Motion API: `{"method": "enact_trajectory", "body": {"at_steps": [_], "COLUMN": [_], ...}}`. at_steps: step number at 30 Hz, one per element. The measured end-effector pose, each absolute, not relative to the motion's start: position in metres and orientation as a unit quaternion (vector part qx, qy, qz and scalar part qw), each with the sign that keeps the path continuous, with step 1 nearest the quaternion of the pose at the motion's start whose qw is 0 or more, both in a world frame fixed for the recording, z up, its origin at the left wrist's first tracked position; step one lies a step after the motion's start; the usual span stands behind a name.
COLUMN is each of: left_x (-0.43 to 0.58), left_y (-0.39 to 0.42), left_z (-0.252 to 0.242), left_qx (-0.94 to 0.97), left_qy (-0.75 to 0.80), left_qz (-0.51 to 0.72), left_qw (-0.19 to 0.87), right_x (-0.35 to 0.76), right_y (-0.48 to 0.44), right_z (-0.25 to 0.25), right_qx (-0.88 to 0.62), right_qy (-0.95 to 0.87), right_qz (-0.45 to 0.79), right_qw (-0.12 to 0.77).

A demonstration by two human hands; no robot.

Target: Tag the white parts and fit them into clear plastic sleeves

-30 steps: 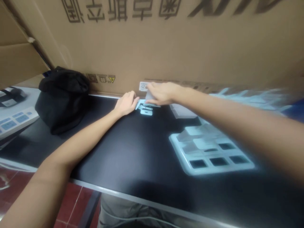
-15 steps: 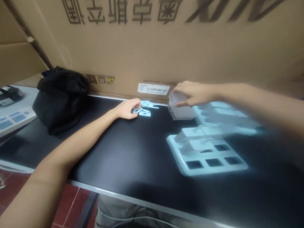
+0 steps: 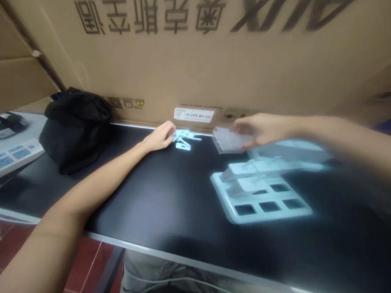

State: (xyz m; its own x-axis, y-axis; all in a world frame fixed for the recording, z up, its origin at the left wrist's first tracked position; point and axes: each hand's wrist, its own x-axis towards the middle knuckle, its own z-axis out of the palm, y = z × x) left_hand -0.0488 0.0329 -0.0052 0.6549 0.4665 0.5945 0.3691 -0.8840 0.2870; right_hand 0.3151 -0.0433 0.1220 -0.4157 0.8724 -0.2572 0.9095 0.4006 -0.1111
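My left hand (image 3: 160, 136) is at the far edge of the black table, thumb and fingers pinched on a small flat light-blue piece (image 3: 175, 136). Right beside those fingertips lies a small pile of similar light-blue pieces (image 3: 184, 145). Blurred by motion, my right hand (image 3: 259, 129) has its fingers and thumb around the right part of a translucent plastic box (image 3: 227, 140), low over the table. In front of it stands a light-blue tray (image 3: 271, 217) with square openings. Several lidded, translucent containers (image 3: 252, 184) sit in its back openings.
Behind the table rises a large cardboard box (image 3: 183, 69) with printing. A black cloth bag (image 3: 75, 130) stands at the left, near a white panel with blue patches (image 3: 21, 152). Partly under my right forearm is another light-blue tray (image 3: 301, 146) with containers.
My right hand has moved slightly down and right relative to the box, which sits lower and flatter. My left hand has drawn slightly up and left with the piece. The view shifted a little.
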Motion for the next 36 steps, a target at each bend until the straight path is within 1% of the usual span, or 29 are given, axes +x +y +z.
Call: {"method": "enact_trajectory", "body": {"at_steps": [5,7,10,13,21,24,29,33,36], "left_x": [-0.045,-0.042,-0.038,-0.037,-0.038,-0.038,-0.021,-0.003,0.002], "left_y": [0.033,0.03,0.026,0.022,0.019,0.016,0.0,-0.015,-0.019], "left_z": [-0.006,-0.006,-0.005,-0.003,0.002,0.004,0.004,0.003,0.002], "left_qx": [0.887,0.889,0.913,0.928,0.924,0.931,0.956,0.971,0.975], "left_qy": [0.22,0.206,0.186,0.202,0.263,0.23,0.117,0.061,0.052], "left_qz": [0.404,0.407,0.36,0.312,0.279,0.281,0.256,0.208,0.19], "left_qw": [0.044,0.046,0.045,0.033,0.007,-0.023,-0.079,-0.098,-0.103], "right_x": [0.312,0.314,0.318,0.32,0.317,0.316,0.312,0.311,0.31], "right_y": [-0.051,-0.053,-0.056,-0.061,-0.069,-0.068,-0.065,-0.063,-0.062], "right_z": [0.113,0.109,0.106,0.104,0.099,0.096,0.094,0.09,0.089], "right_qx": [0.523,0.518,0.513,0.508,0.527,0.517,0.515,0.514,0.511], "right_qy": [0.837,0.841,0.846,0.848,0.837,0.845,0.843,0.841,0.842], "right_qz": [-0.118,-0.116,-0.107,-0.108,-0.094,-0.072,-0.061,-0.042,-0.03], "right_qw": [0.109,0.108,0.101,0.107,0.115,0.118,0.144,0.161,0.17]}}
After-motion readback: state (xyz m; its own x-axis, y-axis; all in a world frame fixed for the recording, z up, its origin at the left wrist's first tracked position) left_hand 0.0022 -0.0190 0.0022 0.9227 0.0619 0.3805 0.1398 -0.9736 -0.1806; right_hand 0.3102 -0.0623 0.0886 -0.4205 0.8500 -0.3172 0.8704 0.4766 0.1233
